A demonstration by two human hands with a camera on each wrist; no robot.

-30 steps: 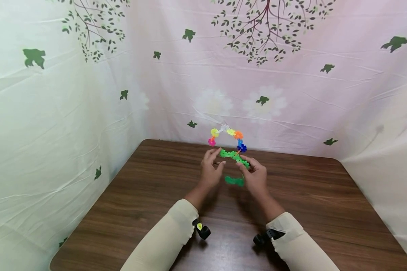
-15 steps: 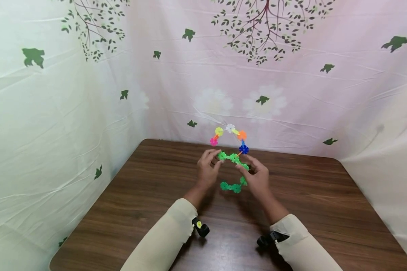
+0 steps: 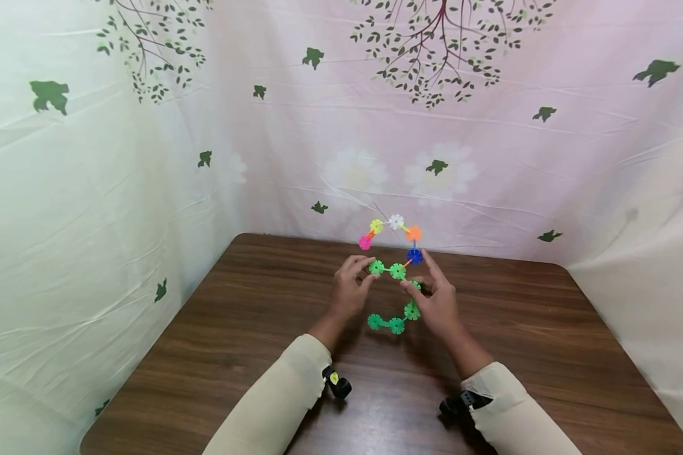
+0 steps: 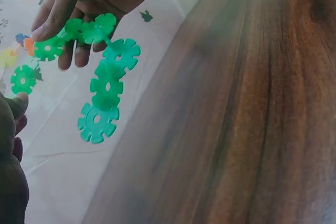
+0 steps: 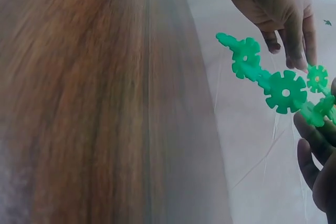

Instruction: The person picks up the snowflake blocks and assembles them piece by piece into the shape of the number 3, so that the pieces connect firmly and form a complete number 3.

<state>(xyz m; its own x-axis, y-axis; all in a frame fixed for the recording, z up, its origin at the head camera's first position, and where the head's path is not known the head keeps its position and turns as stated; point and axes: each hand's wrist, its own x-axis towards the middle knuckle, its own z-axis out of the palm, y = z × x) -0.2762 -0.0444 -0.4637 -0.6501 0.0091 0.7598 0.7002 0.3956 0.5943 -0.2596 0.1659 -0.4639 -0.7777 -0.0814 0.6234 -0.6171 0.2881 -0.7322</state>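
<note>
Both hands hold up a chain of notched plastic flower discs over the table. Its lower part is a curve of green discs [image 3: 397, 271]; an arch of coloured ones rises above, including a white disc [image 3: 396, 221], an orange disc [image 3: 413, 233] and a dark blue disc [image 3: 414, 256]. At the free end of the arch is a pink disc [image 3: 365, 242]. My left hand [image 3: 350, 291] pinches the leftmost upper green disc between thumb and fingers. My right hand [image 3: 439, 303] grips the chain at its right bend, index finger stretched up beside the blue disc.
A brown wood-grain table [image 3: 250, 341] with rounded corners lies below the hands. Pale cloth [image 3: 341, 126] printed with leaves, birds and branches hangs behind it and along both sides. Each wrist carries a small black camera [image 3: 337, 383].
The chain has turned to show its disc faces and shifted slightly right and down. My right hand has moved a little right, and its index finger has straightened upward towards the blue disc.
</note>
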